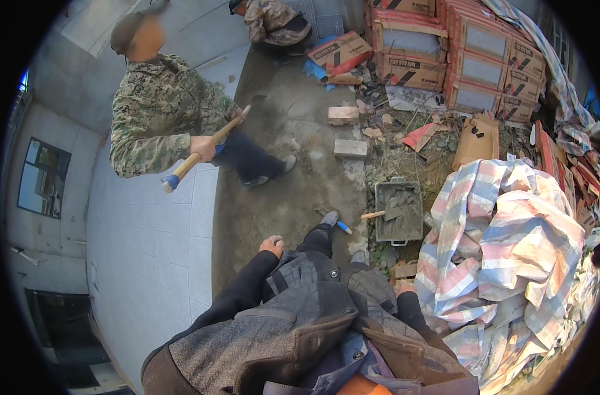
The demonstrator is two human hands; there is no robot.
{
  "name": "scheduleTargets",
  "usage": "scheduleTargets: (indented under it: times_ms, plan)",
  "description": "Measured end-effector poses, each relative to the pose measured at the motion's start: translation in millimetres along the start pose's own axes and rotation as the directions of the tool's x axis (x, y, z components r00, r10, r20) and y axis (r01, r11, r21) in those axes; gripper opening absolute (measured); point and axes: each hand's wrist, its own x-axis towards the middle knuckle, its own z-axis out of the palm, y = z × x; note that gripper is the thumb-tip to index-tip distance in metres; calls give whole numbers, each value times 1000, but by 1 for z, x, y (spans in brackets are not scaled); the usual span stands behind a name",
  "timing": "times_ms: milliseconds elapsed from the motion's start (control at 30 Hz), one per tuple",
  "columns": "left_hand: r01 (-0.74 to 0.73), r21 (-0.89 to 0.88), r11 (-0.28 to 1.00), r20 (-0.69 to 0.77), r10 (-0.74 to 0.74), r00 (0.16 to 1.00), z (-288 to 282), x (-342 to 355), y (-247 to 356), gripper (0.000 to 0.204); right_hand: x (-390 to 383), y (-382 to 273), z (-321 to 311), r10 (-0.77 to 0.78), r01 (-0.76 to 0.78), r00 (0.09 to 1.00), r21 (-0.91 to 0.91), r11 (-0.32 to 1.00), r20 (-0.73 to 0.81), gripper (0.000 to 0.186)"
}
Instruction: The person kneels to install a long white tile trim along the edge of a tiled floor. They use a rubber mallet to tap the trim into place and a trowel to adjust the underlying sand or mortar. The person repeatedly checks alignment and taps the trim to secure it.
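Observation:
My left hand (pixel 272 246) hangs beside my dark-clad leg, fingers curled; whatever they may hold is hidden. My right hand (pixel 403 287), low beside the striped tarp (pixel 500 243), is partly hidden, its fingers unclear. Beyond my feet, a blue-handled tool (pixel 344 227) lies on the grey screed (pixel 254 217). To its right, a grey tub (pixel 398 230) holds grey mix and a wooden-handled tool (pixel 372 214). At upper left, a person (pixel 148 112) in camouflage walks gripping a long wooden handle (pixel 191 162) with a blue band at its near end.
Another person (pixel 273 23) crouches at the back. Pale tiling (pixel 148 243) borders the screed on the left, by a wall (pixel 50 118) with a window. Boxed slabs (pixel 474 59) are stacked upper right. Blocks (pixel 350 149), cardboard (pixel 474 138) and rubble lie along the screed's right edge.

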Motion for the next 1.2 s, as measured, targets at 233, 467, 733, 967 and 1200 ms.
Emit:
scheduleTargets:
  times_ms: [233, 467, 733, 967, 1200]
  plan:
    - [-25, 120, 993, 47, 19, 999, 5, -1, 48, 41, -24, 13, -1, -192, 160, 981, -399, 903, -39, 25]
    - [-6, 150, 989, -29, 11, 1000, -9, 17, 44, 37, 20, 8, -27, 8, 6, 999, -249, 968, 52, 18]
    - [166, 98, 981, -66, -160, 985, -20, 63, 12, 36, 57, -71, 44, 52, -87, 991, -311, 946, -121, 15]
    - [233, -4, 972, -24, -233, 972, -60, 176, -1, 36, 55, -142, 238, -86, -8, 985, -540, 842, -149, 23]
    - [239, -66, 969, -7, -240, 971, -121, 292, 3, 35, 30, -224, 415, -157, 10, 981, -768, 640, -118, 30]
